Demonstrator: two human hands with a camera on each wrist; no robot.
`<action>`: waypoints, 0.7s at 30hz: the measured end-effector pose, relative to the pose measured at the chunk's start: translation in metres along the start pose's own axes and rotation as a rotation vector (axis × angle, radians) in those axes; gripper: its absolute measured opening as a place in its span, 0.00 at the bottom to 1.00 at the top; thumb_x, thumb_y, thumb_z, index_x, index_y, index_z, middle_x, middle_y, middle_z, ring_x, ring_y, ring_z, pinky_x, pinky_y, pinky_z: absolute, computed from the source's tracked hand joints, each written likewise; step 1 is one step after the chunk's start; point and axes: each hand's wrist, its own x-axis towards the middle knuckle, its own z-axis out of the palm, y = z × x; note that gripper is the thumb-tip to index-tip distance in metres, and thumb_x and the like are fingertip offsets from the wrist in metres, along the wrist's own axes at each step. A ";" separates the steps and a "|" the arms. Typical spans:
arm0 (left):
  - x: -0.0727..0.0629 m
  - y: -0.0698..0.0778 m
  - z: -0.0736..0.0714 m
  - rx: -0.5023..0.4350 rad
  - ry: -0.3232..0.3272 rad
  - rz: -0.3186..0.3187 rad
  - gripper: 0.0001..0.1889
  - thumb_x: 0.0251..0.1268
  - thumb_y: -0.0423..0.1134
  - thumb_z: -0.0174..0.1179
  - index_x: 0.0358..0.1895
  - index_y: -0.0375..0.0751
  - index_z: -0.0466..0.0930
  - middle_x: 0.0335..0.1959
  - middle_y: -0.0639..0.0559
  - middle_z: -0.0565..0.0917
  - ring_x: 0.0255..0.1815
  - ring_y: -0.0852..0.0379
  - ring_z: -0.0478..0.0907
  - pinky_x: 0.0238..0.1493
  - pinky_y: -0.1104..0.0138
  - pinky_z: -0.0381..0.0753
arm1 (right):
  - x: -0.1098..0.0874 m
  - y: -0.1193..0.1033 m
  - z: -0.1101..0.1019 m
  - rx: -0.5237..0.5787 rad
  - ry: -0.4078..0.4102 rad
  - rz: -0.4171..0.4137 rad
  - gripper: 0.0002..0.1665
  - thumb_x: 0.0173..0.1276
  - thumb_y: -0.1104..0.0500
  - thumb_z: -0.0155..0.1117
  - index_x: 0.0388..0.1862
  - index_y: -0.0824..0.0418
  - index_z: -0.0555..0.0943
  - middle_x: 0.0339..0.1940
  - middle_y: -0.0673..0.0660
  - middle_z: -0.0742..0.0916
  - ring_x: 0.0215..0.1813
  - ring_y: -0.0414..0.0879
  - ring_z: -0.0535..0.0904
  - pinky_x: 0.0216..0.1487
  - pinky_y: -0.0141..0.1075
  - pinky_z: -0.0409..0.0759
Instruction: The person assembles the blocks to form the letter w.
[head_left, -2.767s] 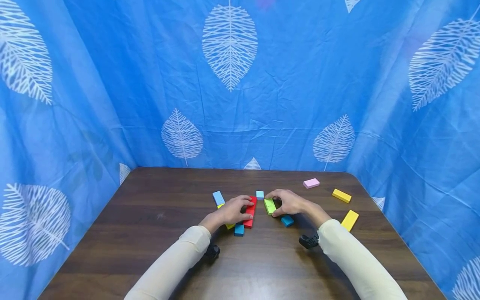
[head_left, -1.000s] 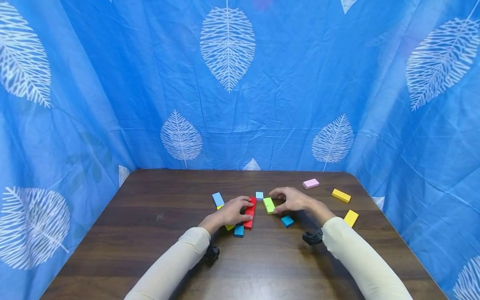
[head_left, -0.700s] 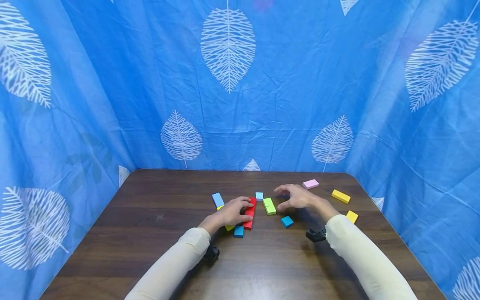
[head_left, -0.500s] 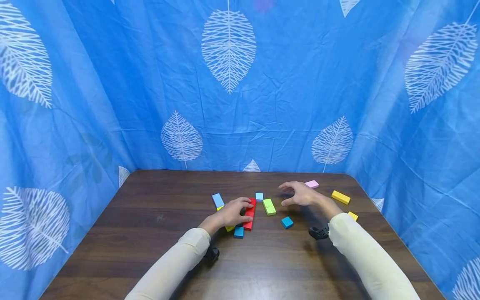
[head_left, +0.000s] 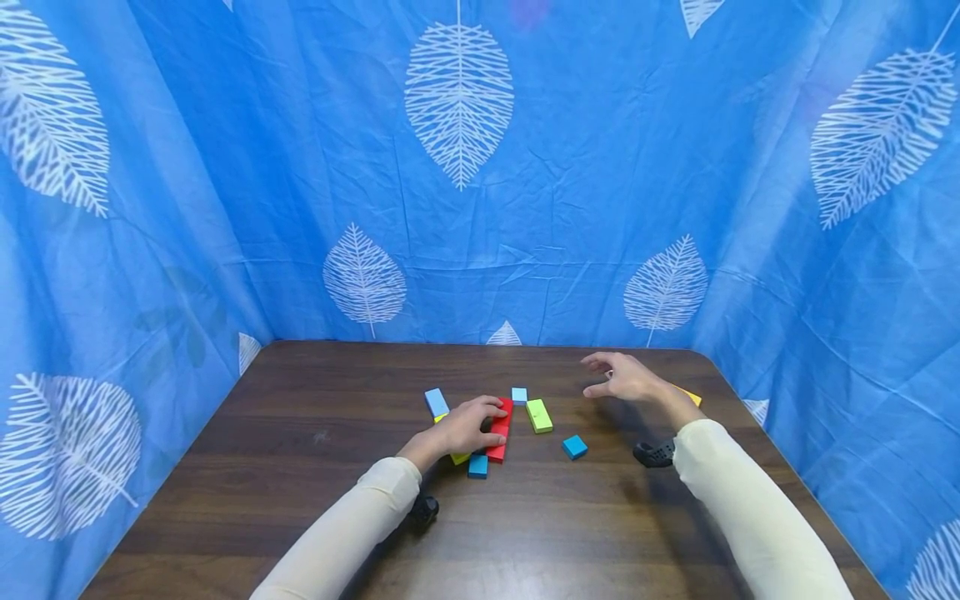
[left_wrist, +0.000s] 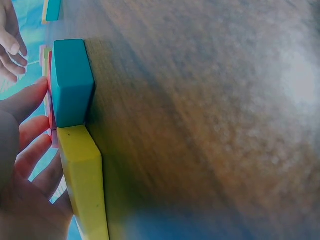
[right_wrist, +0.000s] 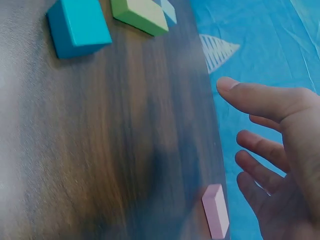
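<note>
My left hand (head_left: 467, 427) rests with its fingertips and thumb at the long red block (head_left: 497, 452), fingers loosely bent and spread. Under and beside that hand lies a yellow block (left_wrist: 82, 175), partly hidden in the head view, with a teal block (left_wrist: 72, 82) at its end. My right hand (head_left: 630, 379) hovers over the right back of the table, thumb and fingers apart with nothing between them. Below it in the right wrist view lies a pink block (right_wrist: 216, 212), mostly covered by the hand in the head view.
A light green block (head_left: 538, 416) and a pale blue block (head_left: 519, 396) lie right of the red one. Another teal block (head_left: 574, 447) sits nearer. A light blue block (head_left: 436, 403) lies behind the left hand. An orange-yellow block (head_left: 692, 397) shows behind the right wrist.
My right hand has let go of the light green block and moved right and back towards the pink block, which it now covers. My left hand has stayed at the red block.
</note>
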 end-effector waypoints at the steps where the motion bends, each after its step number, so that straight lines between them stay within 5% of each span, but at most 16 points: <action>1: 0.000 0.000 0.000 0.001 -0.001 -0.001 0.27 0.72 0.46 0.68 0.70 0.40 0.79 0.74 0.46 0.71 0.73 0.45 0.67 0.71 0.51 0.70 | 0.000 0.002 -0.001 0.002 0.009 0.003 0.38 0.68 0.55 0.75 0.71 0.70 0.73 0.66 0.72 0.79 0.67 0.67 0.74 0.64 0.61 0.73; 21: 0.002 -0.002 0.002 0.000 0.003 -0.009 0.28 0.71 0.47 0.68 0.70 0.41 0.78 0.74 0.47 0.71 0.74 0.46 0.66 0.71 0.52 0.69 | -0.003 0.044 -0.012 -0.005 0.194 0.185 0.42 0.70 0.53 0.74 0.74 0.72 0.69 0.69 0.76 0.74 0.67 0.71 0.70 0.65 0.66 0.70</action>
